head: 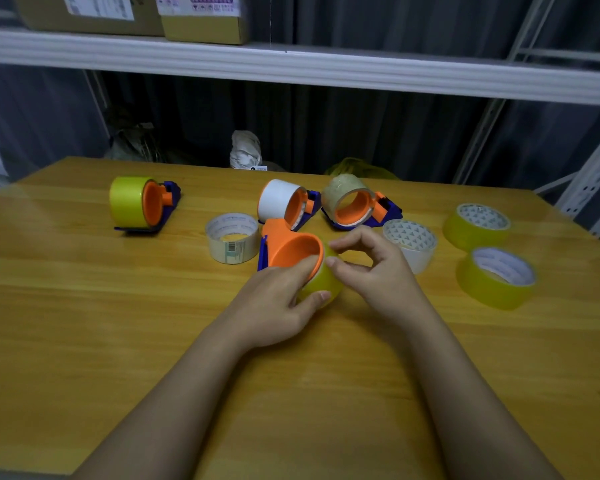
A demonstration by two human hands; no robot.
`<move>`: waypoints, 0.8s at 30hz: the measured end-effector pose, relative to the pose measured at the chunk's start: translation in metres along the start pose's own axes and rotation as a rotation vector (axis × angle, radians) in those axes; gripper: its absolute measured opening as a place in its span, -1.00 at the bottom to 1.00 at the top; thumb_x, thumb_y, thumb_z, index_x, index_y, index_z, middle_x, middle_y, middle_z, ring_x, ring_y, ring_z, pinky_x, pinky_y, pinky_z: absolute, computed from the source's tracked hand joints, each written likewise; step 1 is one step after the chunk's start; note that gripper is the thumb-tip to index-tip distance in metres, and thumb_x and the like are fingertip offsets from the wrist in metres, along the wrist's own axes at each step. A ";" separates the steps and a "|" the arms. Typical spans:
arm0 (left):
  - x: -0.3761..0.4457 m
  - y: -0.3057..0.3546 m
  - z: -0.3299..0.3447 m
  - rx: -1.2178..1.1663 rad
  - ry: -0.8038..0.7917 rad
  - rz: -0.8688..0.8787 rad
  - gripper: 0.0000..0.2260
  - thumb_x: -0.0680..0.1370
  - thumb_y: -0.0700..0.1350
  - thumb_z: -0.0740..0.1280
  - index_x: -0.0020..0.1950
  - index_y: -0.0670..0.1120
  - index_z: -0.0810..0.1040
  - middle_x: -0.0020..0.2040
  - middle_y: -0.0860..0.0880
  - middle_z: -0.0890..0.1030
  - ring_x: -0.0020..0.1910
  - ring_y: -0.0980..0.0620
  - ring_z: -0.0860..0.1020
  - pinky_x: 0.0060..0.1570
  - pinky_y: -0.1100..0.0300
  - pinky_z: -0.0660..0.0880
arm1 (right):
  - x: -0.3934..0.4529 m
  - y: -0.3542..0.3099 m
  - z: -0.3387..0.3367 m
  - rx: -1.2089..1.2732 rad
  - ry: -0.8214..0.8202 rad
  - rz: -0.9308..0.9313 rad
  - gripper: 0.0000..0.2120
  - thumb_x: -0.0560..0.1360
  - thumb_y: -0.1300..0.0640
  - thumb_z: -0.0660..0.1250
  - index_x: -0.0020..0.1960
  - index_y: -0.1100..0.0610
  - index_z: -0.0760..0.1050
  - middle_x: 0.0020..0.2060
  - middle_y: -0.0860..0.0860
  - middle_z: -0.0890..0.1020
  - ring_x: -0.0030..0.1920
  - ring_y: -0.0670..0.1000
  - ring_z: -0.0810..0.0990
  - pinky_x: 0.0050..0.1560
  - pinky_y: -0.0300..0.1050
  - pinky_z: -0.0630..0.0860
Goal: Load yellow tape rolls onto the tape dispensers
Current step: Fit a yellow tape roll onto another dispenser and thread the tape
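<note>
While our left hand [274, 299] clamps the yellow tape roll [321, 282] on the orange drum of the dispenser [291, 249] at mid-table, our right hand [368, 268] pinches at its edge — we should square the roll, then press evenly.

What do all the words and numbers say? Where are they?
None can be read.
Left box: white label with print, too blurred.
Right box: white and purple label, too small to read.
White tape roll: barcode sticker and print inside its core, too small.
White bag behind the table: dark tag, blurred.
Yellow rolls on the right: only a pattern inside, no words.
</note>
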State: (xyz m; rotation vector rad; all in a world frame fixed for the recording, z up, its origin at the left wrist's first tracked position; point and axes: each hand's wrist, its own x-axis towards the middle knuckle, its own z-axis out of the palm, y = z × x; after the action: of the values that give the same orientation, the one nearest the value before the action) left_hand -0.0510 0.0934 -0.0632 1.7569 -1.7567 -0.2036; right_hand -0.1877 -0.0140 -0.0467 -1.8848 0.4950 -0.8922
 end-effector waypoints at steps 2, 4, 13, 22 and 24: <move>0.000 -0.001 0.000 -0.013 -0.009 -0.007 -0.65 0.50 0.17 0.18 0.24 0.07 0.38 -0.10 -0.01 0.61 -0.14 0.06 0.56 -0.16 -0.05 0.49 | 0.001 0.000 -0.001 0.009 0.001 -0.005 -0.90 0.44 0.32 0.41 -0.08 0.18 0.55 -0.03 0.11 0.60 0.02 -0.13 0.56 -0.10 -0.39 0.50; 0.000 -0.001 0.000 -0.027 -0.014 -0.005 -0.63 0.50 0.17 0.18 0.26 0.08 0.37 -0.05 -0.01 0.61 -0.10 0.06 0.56 -0.13 -0.05 0.50 | 0.001 -0.001 -0.001 0.011 0.002 -0.016 -0.91 0.45 0.34 0.40 -0.07 0.22 0.56 -0.05 0.13 0.61 0.01 -0.11 0.56 -0.11 -0.43 0.47; -0.001 0.000 -0.001 -0.029 0.001 -0.005 -0.67 0.51 0.15 0.18 0.22 0.06 0.39 -0.14 0.01 0.59 -0.20 0.09 0.53 -0.20 -0.05 0.47 | 0.002 0.002 0.001 -0.027 0.021 -0.014 -0.90 0.48 0.32 0.35 -0.05 0.16 0.55 -0.06 0.01 0.61 0.02 -0.15 0.56 0.00 -0.35 0.49; 0.000 0.001 0.002 -0.006 -0.027 -0.005 -0.66 0.51 0.15 0.18 0.25 0.08 0.38 -0.14 0.02 0.60 -0.17 0.07 0.53 -0.18 -0.04 0.47 | 0.003 0.002 0.000 -0.039 0.074 -0.014 -0.86 0.47 0.40 0.31 -0.12 0.18 0.54 -0.12 0.02 0.60 -0.08 -0.23 0.55 -0.13 -0.43 0.46; 0.000 0.000 0.001 -0.044 -0.017 -0.024 -0.66 0.51 0.16 0.18 0.25 0.10 0.36 -0.10 0.01 0.60 -0.14 0.06 0.55 -0.15 -0.06 0.48 | 0.003 0.001 -0.002 -0.028 0.040 -0.017 -0.84 0.48 0.40 0.31 -0.06 0.18 0.56 -0.10 -0.02 0.62 -0.05 -0.24 0.56 -0.07 -0.44 0.45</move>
State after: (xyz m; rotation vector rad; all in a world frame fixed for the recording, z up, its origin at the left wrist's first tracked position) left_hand -0.0515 0.0927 -0.0640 1.7506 -1.7303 -0.2662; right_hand -0.1875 -0.0171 -0.0458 -1.9029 0.5184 -0.9400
